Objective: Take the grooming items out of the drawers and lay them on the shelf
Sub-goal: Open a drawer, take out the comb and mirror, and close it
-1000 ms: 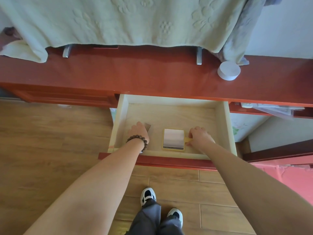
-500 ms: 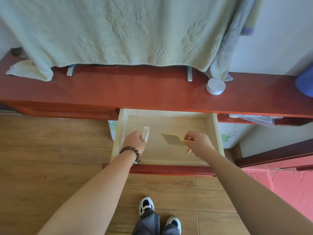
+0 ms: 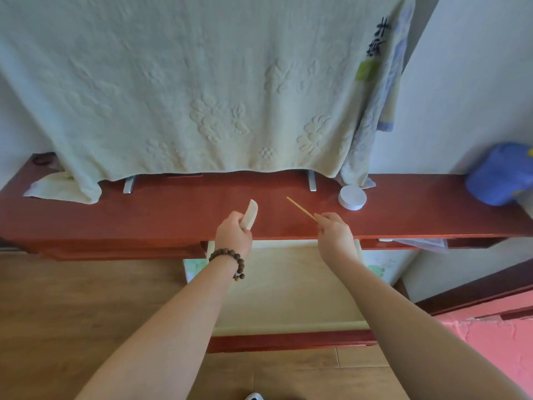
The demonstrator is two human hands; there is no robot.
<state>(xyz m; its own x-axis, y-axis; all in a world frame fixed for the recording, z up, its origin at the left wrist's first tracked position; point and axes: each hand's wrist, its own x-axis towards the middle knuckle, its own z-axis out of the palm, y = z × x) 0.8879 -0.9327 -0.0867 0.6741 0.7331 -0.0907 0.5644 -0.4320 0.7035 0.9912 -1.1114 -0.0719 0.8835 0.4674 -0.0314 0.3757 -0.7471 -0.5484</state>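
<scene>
— Above the long red-brown wooden shelf (image 3: 173, 209), what are the hands holding?

— The left hand (image 3: 234, 235), with a dark wooden bead bracelet (image 3: 230, 260) on its wrist, grips a pale cream wide-toothed comb (image 3: 249, 215) by its lower end. The comb sticks up and away from the fist, teeth facing right, over the front half of the shelf.

— And the other one?

— The right hand (image 3: 334, 235) pinches the handle of a thin yellow flat hand mirror (image 3: 300, 208) between thumb and fingers. It is seen edge-on, so it reads as a slim slanted line pointing up and left, over the shelf. Whether either item touches the shelf surface I cannot tell.

— Where is the drawer?

— Just below the shelf's front edge, between the two forearms: a pale wooden drawer (image 3: 288, 284) with a red-brown front, pulled out. The part of its floor that shows is bare.

— What else sits on the shelf?

— A round white puck-shaped container (image 3: 352, 197) stands to the right of the mirror, near the back. Further right, at the wall, lies a blue cap (image 3: 499, 174). A large pale green embossed towel (image 3: 202, 82) hangs behind the shelf, its lower left corner bunched on the surface; two metal brackets (image 3: 312, 180) show under its hem. Brown wood-plank flooring (image 3: 72, 298) spreads to the left.
</scene>
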